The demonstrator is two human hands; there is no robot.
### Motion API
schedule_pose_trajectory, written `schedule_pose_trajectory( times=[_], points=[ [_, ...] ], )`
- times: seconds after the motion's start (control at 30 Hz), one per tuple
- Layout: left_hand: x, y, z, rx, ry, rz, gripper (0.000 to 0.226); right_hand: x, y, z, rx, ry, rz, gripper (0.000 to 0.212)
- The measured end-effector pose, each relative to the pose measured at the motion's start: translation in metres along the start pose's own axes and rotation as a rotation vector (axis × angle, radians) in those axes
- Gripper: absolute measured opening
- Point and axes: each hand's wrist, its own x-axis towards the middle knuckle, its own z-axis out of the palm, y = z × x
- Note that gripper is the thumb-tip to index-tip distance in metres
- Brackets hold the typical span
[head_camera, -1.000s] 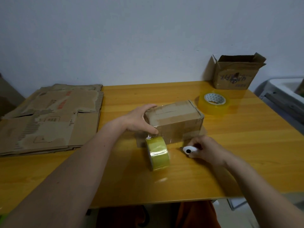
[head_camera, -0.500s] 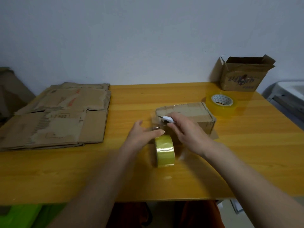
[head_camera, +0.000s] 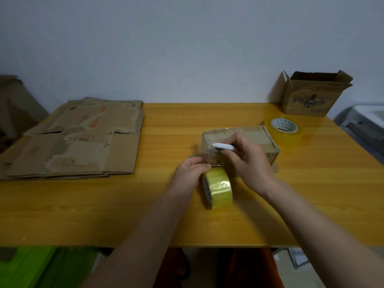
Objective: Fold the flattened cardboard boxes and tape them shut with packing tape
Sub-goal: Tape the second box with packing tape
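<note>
Here, at the centre of the frame, your left hand (head_camera: 192, 173) pinches the clear tape strip running from the yellow tape roll (head_camera: 218, 187), which stands on edge just below the folded box (head_camera: 257, 140). Your right hand (head_camera: 247, 161) is curled round a white cutter (head_camera: 222, 146) over the box's near-left corner. Flattened cardboard (head_camera: 79, 138) lies at left on the table (head_camera: 104, 215); a second roll (head_camera: 285, 128) and an open box (head_camera: 311, 96) sit upper right.
</note>
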Motion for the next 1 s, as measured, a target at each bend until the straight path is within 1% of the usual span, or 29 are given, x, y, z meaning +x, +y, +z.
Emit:
schedule_pose_trajectory(
  times=[0.07, 0.13, 0.2, 0.23, 0.4, 0.57, 0.73, 0.8, 1.0],
  points=[
    [0.000, 0.000, 0.002, -0.024, 0.015, 0.016, 0.030, -0.008, -0.001, -0.003, -0.105, -0.012, -0.075, 0.014],
    [0.001, -0.001, 0.002, -0.022, 0.038, 0.027, 0.022, -0.014, 0.003, -0.003, -0.215, -0.054, -0.127, 0.017],
    [0.002, -0.003, 0.002, 0.002, 0.056, 0.041, 0.010, -0.016, 0.007, -0.003, -0.283, -0.071, -0.137, 0.019],
    [0.001, -0.004, 0.002, 0.017, 0.056, 0.054, 0.009, -0.016, 0.009, -0.003, -0.311, -0.071, -0.146, 0.019],
    [-0.004, -0.001, 0.004, 0.059, 0.040, 0.147, 0.015, -0.017, 0.005, -0.001, -0.409, -0.105, -0.231, 0.023],
    [-0.005, -0.004, 0.006, 0.141, 0.079, 0.240, 0.016, -0.022, 0.000, 0.006, -0.544, -0.129, -0.267, 0.028],
    [-0.004, -0.005, 0.007, 0.198, 0.083, 0.277, 0.016, -0.024, 0.005, 0.001, -0.646, -0.108, -0.268, 0.037],
    [-0.004, -0.005, 0.007, 0.200, 0.071, 0.273, 0.015, -0.025, 0.011, -0.003, -0.649, -0.084, -0.256, 0.035],
    [-0.006, -0.003, 0.007, 0.137, 0.055, 0.252, 0.015, -0.023, 0.014, -0.004, -0.501, -0.039, -0.217, 0.016]
  ],
)
